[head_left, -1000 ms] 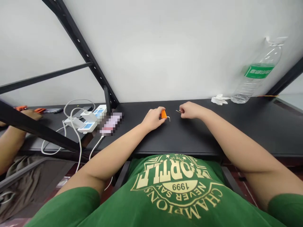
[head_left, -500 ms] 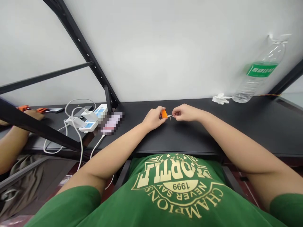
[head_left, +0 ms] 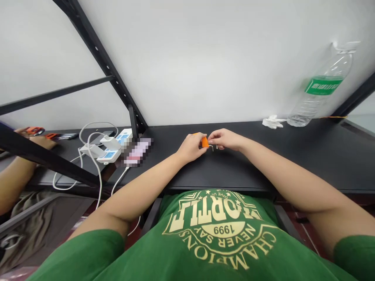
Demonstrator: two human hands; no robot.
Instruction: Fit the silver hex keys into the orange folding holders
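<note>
My left hand [head_left: 191, 148] is closed around an orange hex key holder [head_left: 205, 142], held just above the black tabletop. Out of its right side juts a short bent metal hex key [head_left: 212, 148]. Right beside the holder, my right hand [head_left: 225, 139] pinches with thumb and fingertips at another hex key [head_left: 217, 147], whose short end shows below the fingers. The rest of that key is hidden by the fingers, so I cannot tell how far it sits in the holder.
A large clear bottle [head_left: 319, 93] stands at the back right, with a crumpled white tissue [head_left: 274, 121] beside it. To the left lie a phone [head_left: 138, 152], a white power strip [head_left: 114, 150] and cables. Beyond the black rack post [head_left: 111, 70], another person's hand [head_left: 42, 141] is near orange-handled tools.
My right hand has moved left, closer to the orange holder, and its fingers have shifted over the hex key. My left hand has tilted the holder slightly.
</note>
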